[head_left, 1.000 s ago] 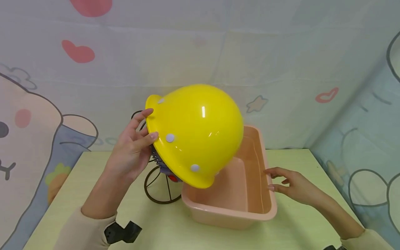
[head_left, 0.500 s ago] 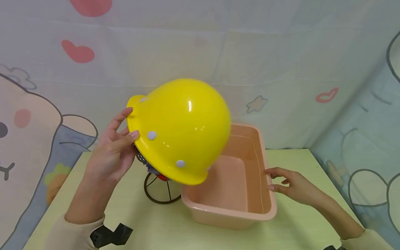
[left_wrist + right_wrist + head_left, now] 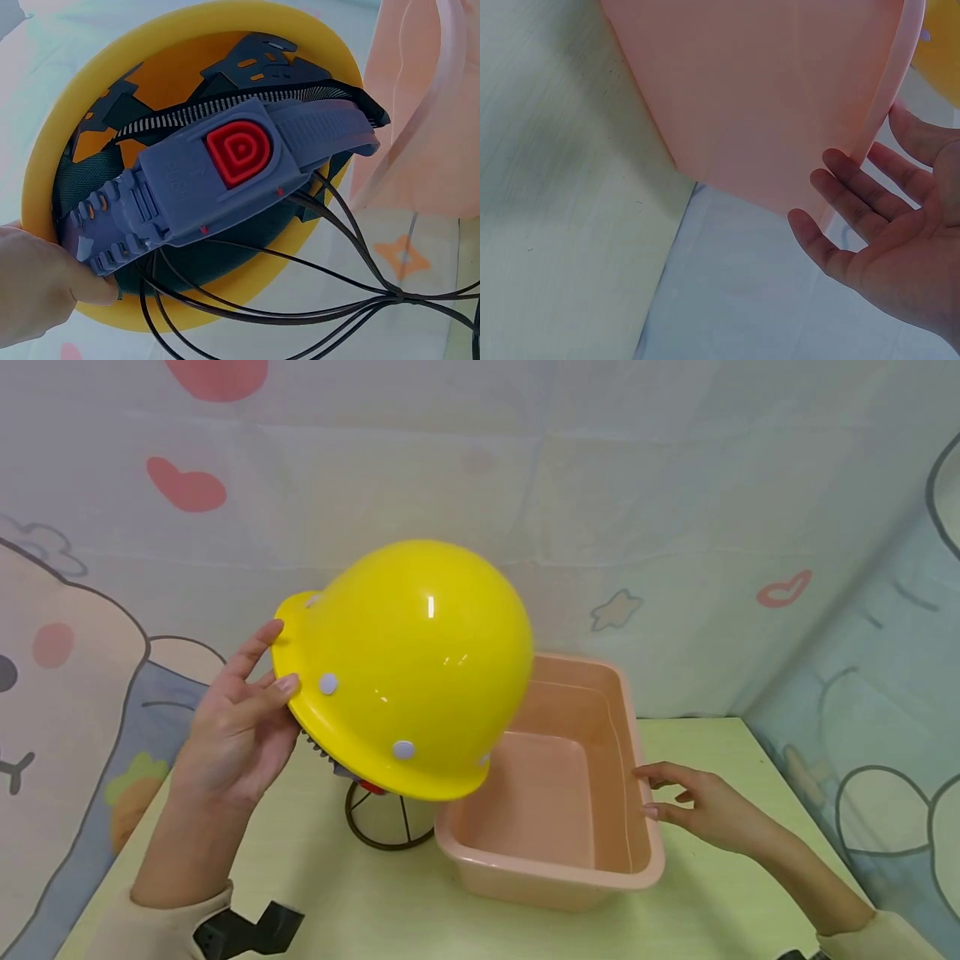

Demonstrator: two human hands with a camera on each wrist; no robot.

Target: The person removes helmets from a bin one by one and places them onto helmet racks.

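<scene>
Overhead, the left hand (image 3: 240, 735) grips the yellow hard hat (image 3: 405, 668) by its brim, aloft between the wire stand (image 3: 386, 818) and pink tub (image 3: 562, 810); carrying seems underway. The left wrist view shows the thumb pinching the brim beside the grey headband ratchet (image 3: 217, 180). Beside the tub wall (image 3: 780, 97), the right hand (image 3: 889, 232) lies open, holding nothing. Next likely needs steady lowering.

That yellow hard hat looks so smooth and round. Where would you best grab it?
By the brim, from the left and below. The hard hat has a glossy dome that offers no purchase, but its flared brim gives an edge to pinch. The left hand already holds it there, thumb near the grey headband inside.
</scene>
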